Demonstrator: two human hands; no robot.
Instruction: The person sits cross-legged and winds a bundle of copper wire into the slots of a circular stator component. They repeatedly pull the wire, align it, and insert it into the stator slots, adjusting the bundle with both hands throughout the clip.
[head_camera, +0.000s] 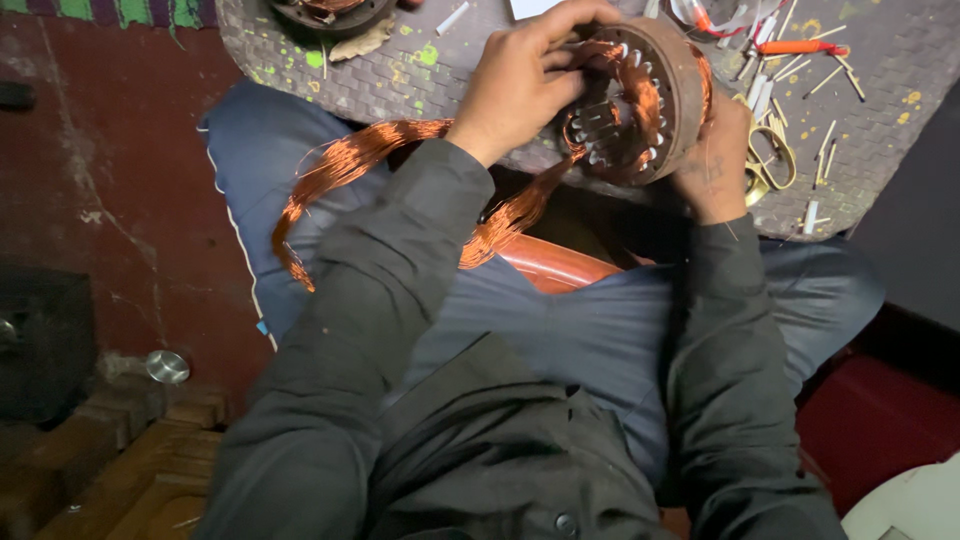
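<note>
A worn red floor runs under me, and across my knees sits a grey woven board (880, 90) flecked with yellow-green paint, its near edge over my lap. At that near edge my right hand (712, 165) is wrapped around the outer rim of a motor stator (640, 100), tilted so its slotted bore faces me; the fingers are closed on the iron. My left hand (520, 85) is bent over the bore with its fingertips pinched on copper winding wire (345, 165) (how tight, I cannot tell from here). A loose coil of that wire trails off the board's near edge and down over the blue cushion (250, 150) at my left.

To do this well I judge the turns should lie flat and parallel in the slot, fed a few at a time, with the stator held steady and no strand dragged across a sharp slot edge.

Toward the far right corner lie pale insulation strips (822, 140), an orange pen-like tool (795, 47) and scissors (770, 160). A white card (530, 8) sits at the far edge; no label is legible. A second stator (325, 12) rests at the far left edge.
</note>
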